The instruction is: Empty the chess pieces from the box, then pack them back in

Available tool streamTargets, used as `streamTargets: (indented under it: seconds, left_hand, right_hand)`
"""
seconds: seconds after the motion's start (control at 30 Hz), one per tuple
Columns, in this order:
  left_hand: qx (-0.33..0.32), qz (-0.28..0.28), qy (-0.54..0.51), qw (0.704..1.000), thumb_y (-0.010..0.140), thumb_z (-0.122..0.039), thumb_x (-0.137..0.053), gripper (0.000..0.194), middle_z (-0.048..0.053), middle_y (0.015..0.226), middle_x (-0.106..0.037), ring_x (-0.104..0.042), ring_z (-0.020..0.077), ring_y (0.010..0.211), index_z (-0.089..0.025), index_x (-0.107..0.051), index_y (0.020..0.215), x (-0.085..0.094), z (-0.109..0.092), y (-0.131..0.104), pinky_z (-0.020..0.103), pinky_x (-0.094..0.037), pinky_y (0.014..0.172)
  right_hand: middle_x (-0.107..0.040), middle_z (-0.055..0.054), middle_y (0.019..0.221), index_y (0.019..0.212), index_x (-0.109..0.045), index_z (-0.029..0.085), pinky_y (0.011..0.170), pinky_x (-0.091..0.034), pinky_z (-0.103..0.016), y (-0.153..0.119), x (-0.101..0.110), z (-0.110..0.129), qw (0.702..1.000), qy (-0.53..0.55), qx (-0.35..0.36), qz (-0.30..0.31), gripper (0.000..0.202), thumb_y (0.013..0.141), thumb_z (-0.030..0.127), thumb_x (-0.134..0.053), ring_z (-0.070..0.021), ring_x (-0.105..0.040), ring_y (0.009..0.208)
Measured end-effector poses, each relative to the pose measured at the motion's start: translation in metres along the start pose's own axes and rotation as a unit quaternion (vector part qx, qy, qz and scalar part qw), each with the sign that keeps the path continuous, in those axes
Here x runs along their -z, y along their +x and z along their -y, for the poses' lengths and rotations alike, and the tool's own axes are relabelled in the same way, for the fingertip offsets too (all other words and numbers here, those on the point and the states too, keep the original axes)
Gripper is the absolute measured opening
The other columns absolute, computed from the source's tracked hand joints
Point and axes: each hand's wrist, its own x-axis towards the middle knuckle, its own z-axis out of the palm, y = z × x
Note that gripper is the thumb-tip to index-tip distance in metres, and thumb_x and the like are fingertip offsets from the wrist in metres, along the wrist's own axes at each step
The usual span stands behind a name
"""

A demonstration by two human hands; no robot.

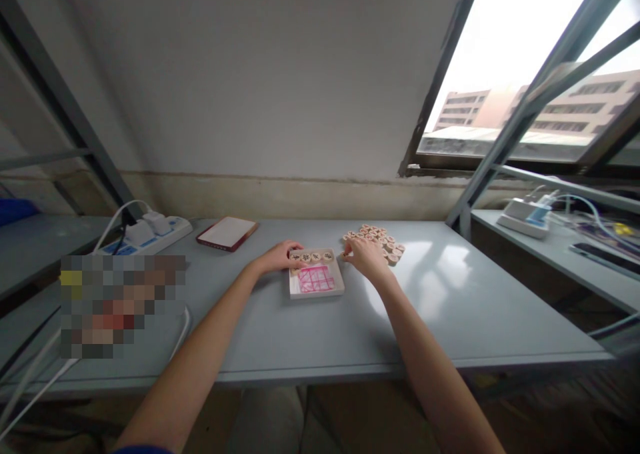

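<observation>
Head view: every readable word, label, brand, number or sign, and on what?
None readable with certainty.
Row of four pale round discs in the white rectangular box: dark characters, too blurred.
Loose pale round discs: marks too small.
Flat rectangular white-topped, dark-red-sided item: pale front-edge marks, too small.
Pink-lined white sheet: no legible text.

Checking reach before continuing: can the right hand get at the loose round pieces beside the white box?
Likely yes: the right hand is at the loose round pieces, with nothing visible in between; the left hand is at the white box, clear of them.
</observation>
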Motion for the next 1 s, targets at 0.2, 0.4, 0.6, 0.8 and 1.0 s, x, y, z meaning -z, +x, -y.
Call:
streamTargets:
  seconds: [0.2, 0.4, 0.6, 0.8, 1.0]
  left_hand:
    - [-0.002, -0.004, 0.002, 1.000, 0.062, -0.048, -0.061, 0.047, 0.006, 0.091, -0.057, -0.052, 0.0177, 0.081, -0.015, -0.060, 0.096, 0.000, 0.000, 0.000, 0.025, -0.040, 0.069]
    - [-0.002, -0.006, -0.005, 1.000, 0.063, -0.048, -0.060, 0.046, 0.007, 0.091, -0.057, -0.052, 0.0176, 0.080, -0.015, -0.060, 0.095, -0.001, 0.003, 0.001, 0.025, -0.040, 0.069]
    - [0.002, -0.008, -0.021, 1.000, 0.063, -0.050, -0.059, 0.047, 0.007, 0.091, -0.057, -0.052, 0.0173, 0.079, -0.015, -0.060, 0.095, -0.002, 0.004, 0.000, 0.025, -0.041, 0.066]
    - [-0.001, -0.004, -0.015, 1.000, 0.063, -0.050, -0.058, 0.047, 0.006, 0.090, -0.058, -0.052, 0.0172, 0.078, -0.015, -0.061, 0.095, -0.001, 0.002, -0.001, 0.025, -0.041, 0.066]
    - [-0.015, -0.016, -0.007, 1.000, 0.067, -0.044, -0.057, 0.041, 0.007, 0.094, -0.059, -0.052, 0.0182, 0.084, -0.014, -0.061, 0.095, -0.001, 0.002, 0.000, 0.026, -0.040, 0.074]
  right_hand:
    - [-0.060, -0.008, 0.094, 0.099, -0.054, 0.019, 0.077, -0.029, -0.032, -0.003, -0.006, 0.006, 1.000, -0.008, 0.026, 0.013, 0.025, 0.074, 0.020, -0.052, -0.0216, -0.052, 0.091]
    - [-0.054, -0.010, 0.103, 0.108, -0.053, 0.024, 0.077, -0.031, -0.033, -0.003, -0.017, 0.014, 0.999, 0.001, 0.043, -0.015, 0.027, 0.084, 0.030, -0.041, -0.0217, -0.050, 0.094]
    - [-0.056, -0.010, 0.096, 0.095, -0.057, 0.018, 0.074, -0.032, -0.031, 0.001, -0.022, 0.015, 0.999, -0.008, 0.041, -0.020, 0.020, 0.083, 0.025, -0.044, -0.0217, -0.049, 0.092]
    - [-0.056, -0.007, 0.090, 0.087, -0.058, 0.019, 0.073, -0.033, -0.029, 0.001, -0.002, 0.010, 0.991, 0.067, 0.049, -0.104, 0.019, 0.081, 0.033, -0.048, -0.0199, -0.048, 0.089]
    - [-0.059, -0.002, 0.084, 0.089, -0.057, 0.020, 0.068, -0.034, -0.023, -0.004, 0.003, 0.033, 0.952, 0.179, 0.242, -0.051, 0.017, 0.079, 0.033, -0.053, -0.0130, -0.051, 0.076]
